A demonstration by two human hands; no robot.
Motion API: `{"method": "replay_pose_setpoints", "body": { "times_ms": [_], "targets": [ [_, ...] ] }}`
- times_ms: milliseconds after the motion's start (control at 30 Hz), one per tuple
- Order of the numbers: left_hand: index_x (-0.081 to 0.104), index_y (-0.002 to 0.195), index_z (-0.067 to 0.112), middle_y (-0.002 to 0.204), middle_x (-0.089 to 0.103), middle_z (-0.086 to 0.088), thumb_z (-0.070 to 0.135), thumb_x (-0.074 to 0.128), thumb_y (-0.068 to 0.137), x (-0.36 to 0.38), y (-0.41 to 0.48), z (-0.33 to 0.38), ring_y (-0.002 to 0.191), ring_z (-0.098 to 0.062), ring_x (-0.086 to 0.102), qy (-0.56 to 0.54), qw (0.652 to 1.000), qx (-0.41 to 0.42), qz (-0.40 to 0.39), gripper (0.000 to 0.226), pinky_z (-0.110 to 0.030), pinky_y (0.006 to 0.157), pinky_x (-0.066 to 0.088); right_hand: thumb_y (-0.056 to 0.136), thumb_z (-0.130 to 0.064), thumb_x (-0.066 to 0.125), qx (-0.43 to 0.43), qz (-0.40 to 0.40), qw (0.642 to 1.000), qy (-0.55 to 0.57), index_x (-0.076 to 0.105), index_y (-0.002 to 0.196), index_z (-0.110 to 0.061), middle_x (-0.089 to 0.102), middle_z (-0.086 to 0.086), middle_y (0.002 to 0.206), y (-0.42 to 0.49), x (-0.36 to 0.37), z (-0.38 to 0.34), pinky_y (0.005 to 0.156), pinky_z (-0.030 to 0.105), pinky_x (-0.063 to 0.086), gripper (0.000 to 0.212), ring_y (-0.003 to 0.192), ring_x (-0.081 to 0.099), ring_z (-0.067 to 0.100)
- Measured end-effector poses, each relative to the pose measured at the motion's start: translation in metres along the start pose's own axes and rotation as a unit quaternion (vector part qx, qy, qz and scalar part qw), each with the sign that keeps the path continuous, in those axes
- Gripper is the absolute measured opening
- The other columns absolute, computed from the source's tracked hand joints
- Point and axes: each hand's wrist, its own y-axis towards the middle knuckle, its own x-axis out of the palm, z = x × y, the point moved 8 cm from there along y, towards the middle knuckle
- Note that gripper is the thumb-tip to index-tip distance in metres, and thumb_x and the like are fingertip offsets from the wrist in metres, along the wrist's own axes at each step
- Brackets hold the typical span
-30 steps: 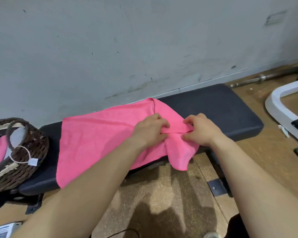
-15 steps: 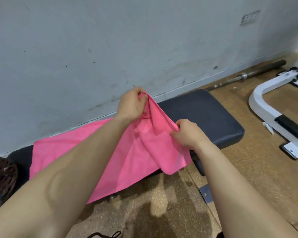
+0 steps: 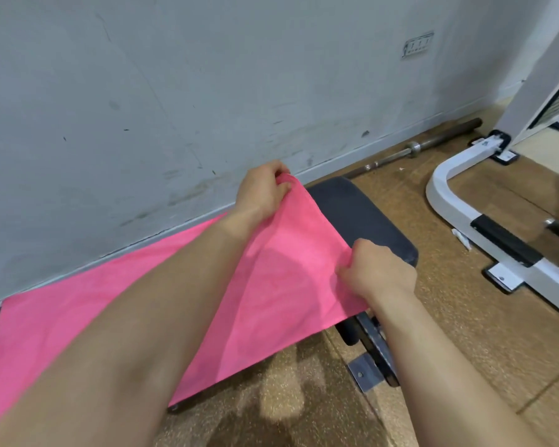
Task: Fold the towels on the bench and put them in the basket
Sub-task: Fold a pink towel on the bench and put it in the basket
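The left hand (image 3: pixel 260 191) pinches the far right corner of the pink towel (image 3: pixel 271 285), fingers curled over the edge and thumb under the cloth. The right hand (image 3: pixel 376 269), at about 4 o'clock from the left, grips the near right corner in a closed fist. Between them the towel's right edge runs taut and straight. The rest of the towel stretches away toward 8 o'clock, spread along the dark padded bench (image 3: pixel 365 214), its near edge hanging over the bench's front side. The bare end of the bench shows at 2 o'clock from the right hand. Beyond it a barbell (image 3: pixel 413 147) lies on the floor along the grey wall (image 3: pixel 207 91), and a white machine frame (image 3: pixel 449 195) stands at 3 o'clock.
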Motion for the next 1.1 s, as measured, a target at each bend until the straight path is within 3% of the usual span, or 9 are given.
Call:
{"method": "replay_pose_setpoints", "body": {
  "times_ms": [67, 133, 267, 400, 567, 733, 967, 1100],
  "targets": [
    [0.053, 0.138, 0.015, 0.137, 0.058, -0.009, 0.020, 0.067, 0.087, 0.018, -0.006, -0.001, 0.120, -0.028, 0.058, 0.033, 0.998, 0.018, -0.054, 0.053, -0.032, 0.105, 0.041, 0.089, -0.027, 0.053, -0.008, 0.030, 0.999, -0.011, 0.052, 0.112, -0.019, 0.060, 0.004, 0.110, 0.000, -0.006, -0.005, 0.071, 0.037, 0.045, 0.024, 0.102, 0.061, 0.028],
    [0.038, 0.150, 0.013, 0.150, 0.046, -0.012, 0.026, 0.068, 0.088, 0.029, -0.020, -0.009, 0.134, -0.028, 0.046, 0.071, 0.994, 0.029, -0.083, 0.069, -0.034, 0.113, 0.032, 0.089, -0.028, 0.057, -0.023, 0.050, 0.998, -0.012, 0.048, 0.126, -0.017, 0.052, 0.009, 0.126, -0.001, -0.009, -0.017, 0.079, 0.042, 0.044, 0.039, 0.118, 0.053, 0.032],
    [0.044, 0.146, 0.011, 0.150, 0.047, -0.010, 0.028, 0.058, 0.093, 0.017, -0.066, -0.032, 0.138, -0.025, 0.043, 0.061, 0.997, 0.031, -0.043, 0.058, -0.032, 0.114, 0.029, 0.088, -0.030, 0.058, -0.090, 0.054, 0.994, -0.011, 0.051, 0.126, -0.015, 0.049, 0.010, 0.127, -0.008, -0.001, -0.057, 0.089, 0.045, 0.043, 0.041, 0.120, 0.047, 0.034],
    [0.053, 0.142, 0.013, 0.150, 0.048, -0.009, 0.036, 0.052, 0.091, -0.015, -0.129, -0.070, 0.139, -0.025, 0.043, 0.118, 0.992, 0.035, -0.022, 0.056, -0.034, 0.116, 0.030, 0.087, -0.034, 0.060, -0.151, 0.035, 0.988, -0.029, 0.050, 0.129, -0.014, 0.049, 0.011, 0.131, -0.020, 0.016, -0.104, 0.093, 0.044, 0.041, 0.047, 0.123, 0.045, 0.035],
    [0.052, 0.141, 0.022, 0.151, 0.046, -0.002, 0.043, 0.049, 0.092, -0.075, -0.219, -0.139, 0.138, -0.021, 0.043, 0.168, 0.985, -0.045, -0.022, 0.054, -0.037, 0.115, 0.036, 0.086, -0.033, 0.061, -0.225, 0.006, 0.974, -0.025, 0.053, 0.127, -0.015, 0.049, 0.011, 0.130, -0.049, 0.043, -0.177, 0.095, 0.044, 0.040, 0.045, 0.123, 0.046, 0.034],
    [0.054, 0.140, 0.018, 0.149, 0.048, -0.002, 0.031, 0.060, 0.092, -0.140, -0.303, -0.194, 0.136, -0.025, 0.044, 0.176, 0.972, -0.153, 0.011, 0.050, -0.039, 0.112, 0.039, 0.088, -0.041, 0.059, -0.342, -0.049, 0.937, -0.050, 0.053, 0.131, -0.019, 0.049, 0.010, 0.132, -0.108, 0.079, -0.250, 0.098, 0.043, 0.041, 0.049, 0.124, 0.046, 0.033],
    [0.060, 0.130, 0.019, 0.132, 0.055, -0.001, 0.010, 0.053, 0.091, -0.184, -0.394, -0.231, 0.119, -0.029, 0.049, 0.155, 0.955, -0.242, 0.076, 0.041, -0.045, 0.098, 0.046, 0.090, -0.040, 0.057, -0.494, -0.119, 0.858, -0.071, 0.053, 0.133, -0.024, 0.049, 0.003, 0.133, -0.205, 0.130, -0.298, 0.100, 0.042, 0.044, 0.046, 0.124, 0.045, 0.028],
    [0.055, 0.132, 0.022, 0.123, 0.049, -0.004, 0.011, 0.050, 0.093, -0.196, -0.415, -0.244, 0.116, -0.029, 0.048, 0.150, 0.941, -0.291, 0.091, 0.041, -0.046, 0.094, 0.047, 0.091, -0.036, 0.054, -0.545, -0.111, 0.827, -0.086, 0.055, 0.133, -0.024, 0.053, 0.002, 0.131, -0.247, 0.146, -0.315, 0.096, 0.043, 0.046, 0.044, 0.120, 0.049, 0.028]
  ]
}}
